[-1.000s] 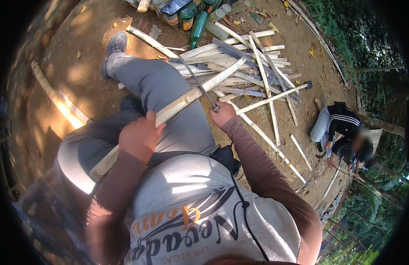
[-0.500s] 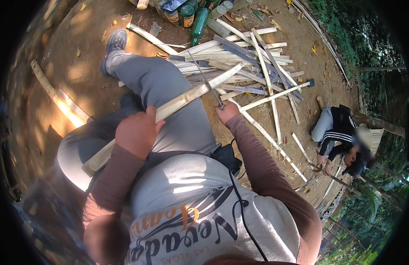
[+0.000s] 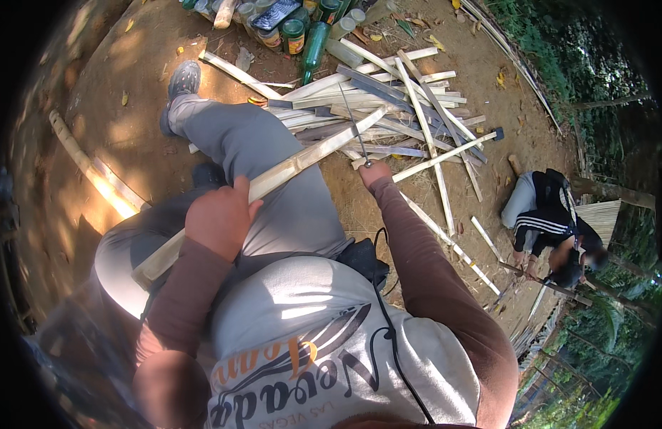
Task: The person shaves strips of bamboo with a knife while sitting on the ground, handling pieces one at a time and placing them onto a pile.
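Note:
A long, pale split bamboo strip [image 3: 295, 164] lies slantwise across my thighs, its far end out over the ground beyond my knee. My left hand [image 3: 220, 220] is closed around its nearer half, thumb along the top. In my right hand [image 3: 376, 174] is a knife with a long thin blade [image 3: 351, 119], seen nearly edge-on. That blade crosses the strip close to its far end; whether it touches the wood I cannot tell. Most of the knife's handle is hidden inside my fist.
Beyond the strip lies a pile of bamboo slats [image 3: 409, 100] on the dirt. Glass jars and a green bottle [image 3: 316, 51] stand behind it. Two bamboo pieces [image 3: 88, 163] lie at left. At right another person [image 3: 549, 214] crouches, hands on a long stick.
My right hand has moved slightly forward and right, carrying the knife blade toward the strip's far end. My left hand keeps its hold. The other person's head has shifted a little.

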### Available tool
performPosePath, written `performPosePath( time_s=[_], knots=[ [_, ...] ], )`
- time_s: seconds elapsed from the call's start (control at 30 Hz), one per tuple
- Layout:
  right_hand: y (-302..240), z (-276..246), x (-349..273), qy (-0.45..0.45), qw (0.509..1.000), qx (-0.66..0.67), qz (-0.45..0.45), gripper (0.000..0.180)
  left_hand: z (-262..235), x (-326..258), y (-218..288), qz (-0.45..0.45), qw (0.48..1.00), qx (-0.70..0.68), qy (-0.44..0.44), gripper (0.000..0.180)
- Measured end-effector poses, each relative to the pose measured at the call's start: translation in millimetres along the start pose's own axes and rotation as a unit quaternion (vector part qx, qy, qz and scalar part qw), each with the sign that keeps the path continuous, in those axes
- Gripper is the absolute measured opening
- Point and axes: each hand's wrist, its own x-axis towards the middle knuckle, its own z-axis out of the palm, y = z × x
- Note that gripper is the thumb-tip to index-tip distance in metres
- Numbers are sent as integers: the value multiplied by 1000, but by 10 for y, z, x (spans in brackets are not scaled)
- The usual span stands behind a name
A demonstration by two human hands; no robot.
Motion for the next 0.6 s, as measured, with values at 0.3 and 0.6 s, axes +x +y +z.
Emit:
performPosePath(
  time_s=[0.3,0.6],
  knots=[
    [73,95,-2,-15,1000,23,2,33,-61,-11,-15,-12,1000,-6,-24,37],
    [-213,271,-91,5,995,57,-79,36,-54,-32,-54,-34,998,5,-43,38]
  ],
)
